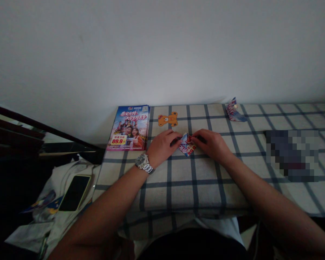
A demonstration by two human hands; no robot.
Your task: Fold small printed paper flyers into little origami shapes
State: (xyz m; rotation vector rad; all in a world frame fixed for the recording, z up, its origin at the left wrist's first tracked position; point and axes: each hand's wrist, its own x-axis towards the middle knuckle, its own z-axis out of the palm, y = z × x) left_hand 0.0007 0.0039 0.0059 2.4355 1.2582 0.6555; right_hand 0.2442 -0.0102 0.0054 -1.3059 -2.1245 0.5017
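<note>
A small folded paper flyer [187, 147], printed in blue, white and red, is between my hands just above or on the checked tablecloth. My left hand [165, 144], with a metal watch [144, 163] at its wrist, pinches the paper's left edge between thumb and fingers. From the other side, my right hand [209, 143] grips its upper right part with closed fingertips. The paper comes to a point at the bottom. Behind my left hand lies a flat orange bear cutout [168, 119].
A stack of printed flyers [128, 128] lies at the table's left back. Another folded paper piece [235, 111] stands near the wall [162, 50]. A blurred dark item [292, 155] lies to the right on the checked tablecloth [157, 195]. A phone [75, 193] rests on cloth, lower left.
</note>
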